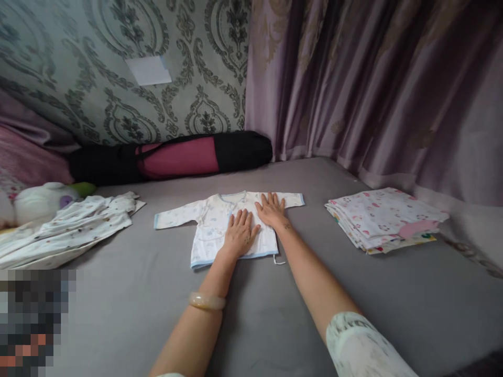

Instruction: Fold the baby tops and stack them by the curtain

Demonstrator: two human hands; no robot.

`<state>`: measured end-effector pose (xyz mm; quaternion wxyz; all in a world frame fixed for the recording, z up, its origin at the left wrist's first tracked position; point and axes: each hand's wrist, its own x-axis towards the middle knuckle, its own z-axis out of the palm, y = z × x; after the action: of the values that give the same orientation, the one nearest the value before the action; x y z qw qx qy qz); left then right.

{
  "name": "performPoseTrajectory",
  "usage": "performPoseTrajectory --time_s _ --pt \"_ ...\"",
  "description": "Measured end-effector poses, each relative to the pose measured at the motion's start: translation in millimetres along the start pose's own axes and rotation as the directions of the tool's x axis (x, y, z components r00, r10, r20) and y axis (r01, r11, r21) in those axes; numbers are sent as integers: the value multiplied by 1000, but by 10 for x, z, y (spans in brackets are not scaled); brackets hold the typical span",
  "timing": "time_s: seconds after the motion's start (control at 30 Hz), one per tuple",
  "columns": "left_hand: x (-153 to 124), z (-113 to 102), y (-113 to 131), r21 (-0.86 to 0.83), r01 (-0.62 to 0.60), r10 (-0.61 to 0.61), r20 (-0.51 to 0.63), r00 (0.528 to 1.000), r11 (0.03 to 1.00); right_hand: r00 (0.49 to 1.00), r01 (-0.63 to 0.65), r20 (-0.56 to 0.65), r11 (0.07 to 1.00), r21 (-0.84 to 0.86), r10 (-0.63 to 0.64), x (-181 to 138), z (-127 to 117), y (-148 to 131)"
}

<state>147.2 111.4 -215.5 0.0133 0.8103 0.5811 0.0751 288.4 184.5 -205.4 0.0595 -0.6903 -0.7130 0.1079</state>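
Observation:
A small white long-sleeved baby shirt (212, 228) with blue trim and a faint print lies spread on the grey bed sheet (129, 314). Both sleeves stretch out sideways, and a white tie string (278, 260) hangs off its lower right corner. My left hand (240, 233) rests flat on the middle of the shirt, fingers apart. Palm down, my right hand (271, 208) presses on the shirt near the right shoulder, its fingers spread too. Neither hand grips the cloth. A pale bangle (207, 301) circles my left wrist.
Folded printed cloths (385, 214) form a stack on the right. Loose white clothing (82, 225) lies at left beside a plush toy (41, 201). A long black and maroon bag (176, 157) runs along the wall. Purple curtains (306, 78) hang at the back right.

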Motion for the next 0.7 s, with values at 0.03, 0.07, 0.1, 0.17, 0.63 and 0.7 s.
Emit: performPoseTrajectory --time_s 0.03,0.07,0.1,0.17,0.63,0.7 --pt "-3 -3 2 8 -1 1 1 1000 1000 1000 3 -5 1000 -1 -3 -1 1 1" --pt "-6 -4 4 14 -3 3 1 1000 1000 1000 3 -9 1000 -2 -3 -3 3 2" --pt "-7 -1 5 19 -4 4 2 1000 1000 1000 3 -11 1000 -3 -3 -6 5 3" --pt "-6 7 6 24 -3 3 9 1000 1000 1000 3 -11 1000 0 -3 -9 9 3" --pt "-45 -124 357 -17 -112 113 93 989 994 997 15 -79 959 281 8 122 -359 241" --pt "-78 -52 430 -12 -97 98 85 992 995 996 2 -86 959 283 23 123 -346 262"
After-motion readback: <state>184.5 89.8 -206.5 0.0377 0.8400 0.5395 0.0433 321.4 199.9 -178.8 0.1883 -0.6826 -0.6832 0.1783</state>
